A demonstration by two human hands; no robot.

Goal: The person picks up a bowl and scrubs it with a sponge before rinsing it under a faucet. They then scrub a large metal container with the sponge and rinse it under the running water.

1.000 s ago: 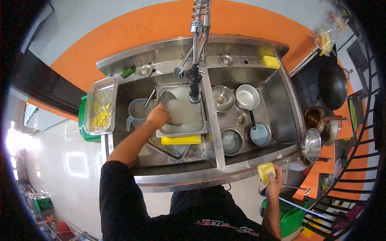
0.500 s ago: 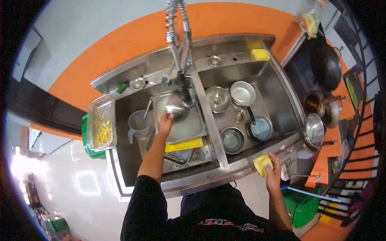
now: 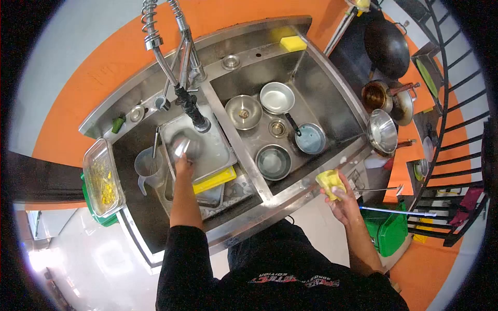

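Note:
In the left basin, my left hand (image 3: 184, 167) is closed on the rim of a shiny metal bowl (image 3: 188, 146). The bowl is tilted and partly blurred, over a rectangular metal tray (image 3: 220, 150) that holds cloudy water. The black spray head of the tap (image 3: 201, 123) hangs just to its right. A yellow sponge (image 3: 330, 181) is squeezed in my right hand (image 3: 343, 199), beyond the sink's front edge on the right. Left of the tray stand a clear plastic jug (image 3: 150, 168) and a whisk (image 3: 155, 142). Below the tray lies a yellow item (image 3: 214, 180).
The right basin (image 3: 306, 70) holds several metal bowls and pans, one a black-handled saucepan (image 3: 277, 97). A clear container with yellow scraps (image 3: 105, 189) sits on the left edge. Another yellow sponge (image 3: 293, 43) rests on the back ledge. Woks and a metal bowl (image 3: 382, 131) stand right.
The camera view has turned, so the sink appears farther left and tilted. My left hand still holds the bowl, now slightly lower beside the spray head. My right hand has turned with its sponge.

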